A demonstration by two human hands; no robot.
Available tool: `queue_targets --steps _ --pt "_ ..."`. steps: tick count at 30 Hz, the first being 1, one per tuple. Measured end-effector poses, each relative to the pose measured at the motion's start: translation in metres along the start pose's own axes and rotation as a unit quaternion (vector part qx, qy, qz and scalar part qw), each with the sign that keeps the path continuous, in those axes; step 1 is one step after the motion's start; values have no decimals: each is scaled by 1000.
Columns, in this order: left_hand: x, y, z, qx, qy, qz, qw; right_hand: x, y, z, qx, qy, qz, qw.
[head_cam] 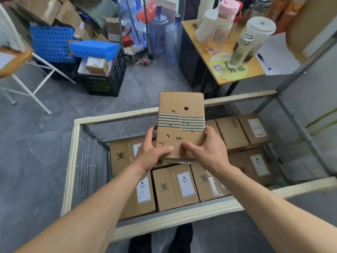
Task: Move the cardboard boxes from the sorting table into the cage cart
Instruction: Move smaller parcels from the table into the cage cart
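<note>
Left hand [148, 155] and right hand [207, 152] fingers grasping striped brown cardboard box [181, 123], held above cream-railed wire cage cart [73, 161], labelled brown boxes [175, 187] packed inside

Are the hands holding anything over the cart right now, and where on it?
Both the left hand and right hand grip a brown cardboard box with green-striped tape by its near end, one on each side.

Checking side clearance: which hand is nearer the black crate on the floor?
Left. The left hand grips the left edge of the box, toward the black crate; the right hand grips the opposite edge, farther away.
</note>
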State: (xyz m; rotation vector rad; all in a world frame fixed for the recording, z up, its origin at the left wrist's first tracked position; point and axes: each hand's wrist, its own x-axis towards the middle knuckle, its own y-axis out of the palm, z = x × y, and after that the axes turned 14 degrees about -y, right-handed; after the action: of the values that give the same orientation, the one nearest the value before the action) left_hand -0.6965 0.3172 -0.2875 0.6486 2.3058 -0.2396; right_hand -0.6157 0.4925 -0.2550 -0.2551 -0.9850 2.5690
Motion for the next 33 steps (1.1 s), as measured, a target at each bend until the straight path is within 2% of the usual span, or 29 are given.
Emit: queue_targets --steps 3,11,22,33 --pt "20 -12 22 -20 -10 -3 1000 6 26 -12 -3 5 16 1000" --pt "84 -40 89 -27 -99 32 994 16 103 -58 -35 20 55 998" --pt "157 -59 167 -123 -117 -10 985 38 166 -128 -29 9 132 991" --pt "231 -51 203 -149 -133 -51 979 64 191 -208 -93 22 136 986"
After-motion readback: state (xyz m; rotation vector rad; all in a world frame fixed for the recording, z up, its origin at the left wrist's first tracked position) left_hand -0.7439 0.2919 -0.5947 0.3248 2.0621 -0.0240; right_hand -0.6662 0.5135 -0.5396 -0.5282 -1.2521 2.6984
